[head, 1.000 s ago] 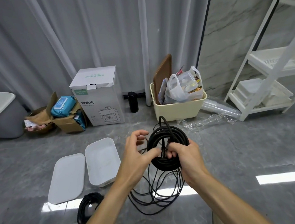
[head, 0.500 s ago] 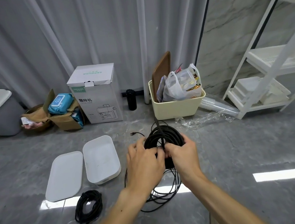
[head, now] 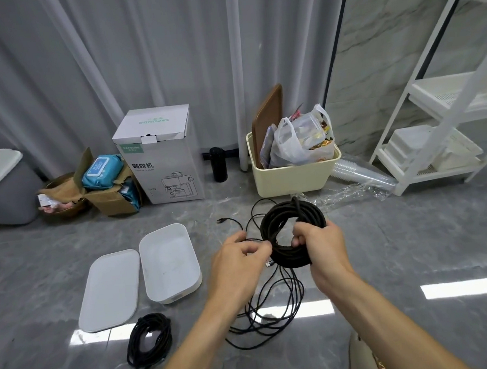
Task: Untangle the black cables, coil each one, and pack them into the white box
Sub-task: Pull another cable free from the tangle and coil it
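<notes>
While the right hand [head: 319, 244] gripped a thick black coil [head: 292, 233] held up above the floor [head: 418, 242], its fingers curled through the ring, the left hand [head: 238, 261] pinched a thin cable [head: 263, 324] just beside the coil's left edge. That cable trailed down in loose loops onto the floor below both hands. The white box [head: 169, 264] sat open on the floor to the left, its lid [head: 110, 290] flat and touching its left side. A 2nd coil [head: 150, 341] lay on the floor in front of the lid, near the box.
</notes>
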A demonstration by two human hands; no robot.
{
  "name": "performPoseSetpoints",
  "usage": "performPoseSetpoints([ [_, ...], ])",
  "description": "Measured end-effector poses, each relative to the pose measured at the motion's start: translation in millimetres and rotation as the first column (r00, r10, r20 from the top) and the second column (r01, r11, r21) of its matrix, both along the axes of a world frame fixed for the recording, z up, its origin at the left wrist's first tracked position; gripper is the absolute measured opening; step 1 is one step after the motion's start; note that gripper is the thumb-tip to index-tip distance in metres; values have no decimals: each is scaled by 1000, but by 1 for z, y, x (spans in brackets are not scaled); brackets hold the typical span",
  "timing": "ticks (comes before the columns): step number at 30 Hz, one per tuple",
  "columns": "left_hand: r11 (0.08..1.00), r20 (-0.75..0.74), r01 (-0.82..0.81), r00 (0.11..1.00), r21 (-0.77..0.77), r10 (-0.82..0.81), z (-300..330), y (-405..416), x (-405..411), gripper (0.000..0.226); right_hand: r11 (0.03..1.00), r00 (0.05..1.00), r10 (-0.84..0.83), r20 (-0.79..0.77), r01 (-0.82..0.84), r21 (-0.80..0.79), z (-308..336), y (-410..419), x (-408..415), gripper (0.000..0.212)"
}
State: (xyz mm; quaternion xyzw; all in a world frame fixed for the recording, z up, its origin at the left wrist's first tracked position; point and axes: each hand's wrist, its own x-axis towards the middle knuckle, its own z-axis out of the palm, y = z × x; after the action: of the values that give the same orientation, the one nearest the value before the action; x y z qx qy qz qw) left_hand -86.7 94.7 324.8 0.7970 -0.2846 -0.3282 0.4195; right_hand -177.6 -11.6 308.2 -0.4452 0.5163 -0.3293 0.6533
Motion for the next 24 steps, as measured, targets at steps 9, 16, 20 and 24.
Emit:
performPoseSetpoints([
  [9, 996, -388, 77, 918, -48, -89, 8, 1, 8, 37, 997, 999, -41, -2, 41, 59, -3, -2, -3, 27],
  [16, 988, -468, 76, 874, -134, -130, 11, 10, 8, 31, 982, 993, -101, 67, 89, 165, -14, 1, 1, 28],
  [20, 993, -445, -12, 895, -118, -42, 14, 10, 7, 36, 970, 965, -82, 250, 19, 244, -13, -3, 3, 28],
  [24, 974, -621, -114, 783, -194, -32, 14, 5, 8, 34, 935, 881, -29, 473, -143, 324, 0, -3, 1, 21],
])
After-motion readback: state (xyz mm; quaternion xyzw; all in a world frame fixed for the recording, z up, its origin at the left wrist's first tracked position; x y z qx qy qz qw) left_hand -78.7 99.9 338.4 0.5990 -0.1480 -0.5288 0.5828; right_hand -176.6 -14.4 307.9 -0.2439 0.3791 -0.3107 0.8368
